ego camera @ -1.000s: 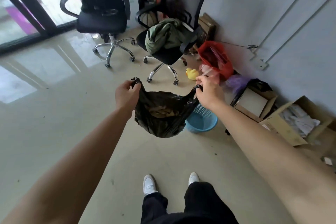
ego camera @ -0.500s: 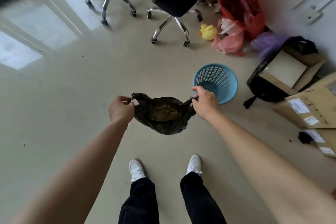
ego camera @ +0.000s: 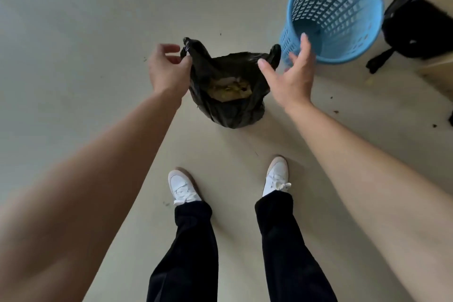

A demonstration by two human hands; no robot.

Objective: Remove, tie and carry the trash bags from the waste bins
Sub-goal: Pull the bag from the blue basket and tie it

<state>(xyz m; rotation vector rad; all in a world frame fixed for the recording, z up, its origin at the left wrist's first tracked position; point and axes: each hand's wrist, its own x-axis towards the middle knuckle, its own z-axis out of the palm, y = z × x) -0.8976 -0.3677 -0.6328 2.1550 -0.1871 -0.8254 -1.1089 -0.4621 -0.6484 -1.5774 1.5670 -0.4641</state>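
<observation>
A black trash bag point(ego camera: 228, 110) sits on the floor in front of my feet, its mouth open and yellowish-brown waste showing inside. Its two handles stick up on their own. My left hand point(ego camera: 166, 68) hovers at the left handle with loosely curled fingers; the thumb tip touches the handle and nothing is pinched. My right hand point(ego camera: 291, 76) is beside the right handle with fingers spread, holding nothing. The blue mesh waste bin point(ego camera: 355, 49) stands upright just behind my right hand, with no liner in it.
A black bag point(ego camera: 416, 29) and a cardboard box edge point(ego camera: 438, 66) lie at the right, next to the bin. My white shoes point(ego camera: 182, 186) stand close behind the trash bag. Small bits of debris dot the beige floor point(ego camera: 85, 32).
The bag came down from the air to the floor. Both hands, which held its handles, have let go. My view tipped downward, so the chairs and red bags left the frame.
</observation>
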